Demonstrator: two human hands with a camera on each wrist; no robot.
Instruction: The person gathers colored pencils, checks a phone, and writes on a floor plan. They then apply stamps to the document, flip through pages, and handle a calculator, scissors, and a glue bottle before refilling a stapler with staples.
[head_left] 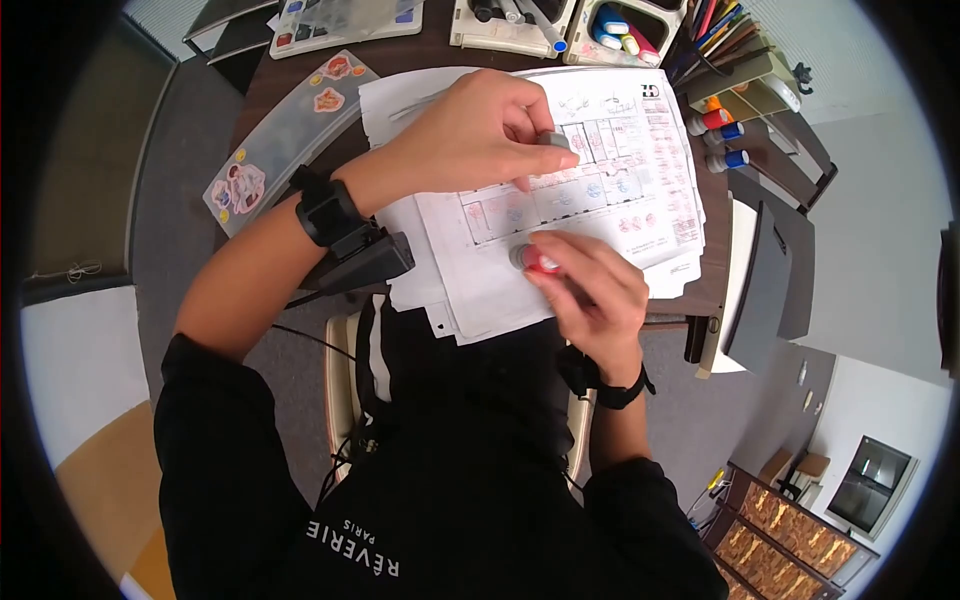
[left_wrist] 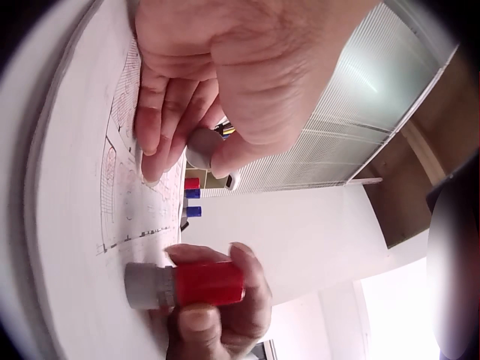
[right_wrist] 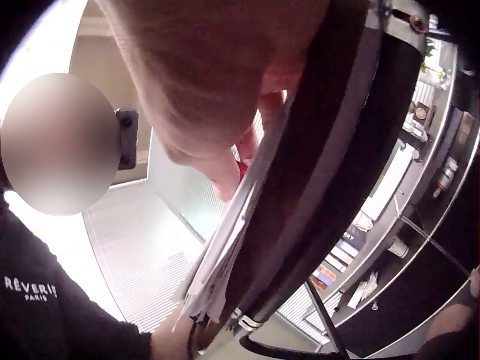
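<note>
Hands (head_left: 485,140) (head_left: 603,300) pinch a grey cap (left_wrist: 201,148) and red stamp (left_wrist: 211,283).

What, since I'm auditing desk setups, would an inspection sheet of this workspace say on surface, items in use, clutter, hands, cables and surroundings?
Surface: dark desk, partly covered by printed papers with red and blue marks.
Items in use: red cylinder with a grey end; small grey piece.
Clutter: two white holders, clear stickered sheet, three red or blue containers at right.
Hands: left hand pinches the small grey piece; right hand grips the red cylinder.
Cables: thin black cable near the chair; ends unclear.
Surroundings: grey floor.
</note>
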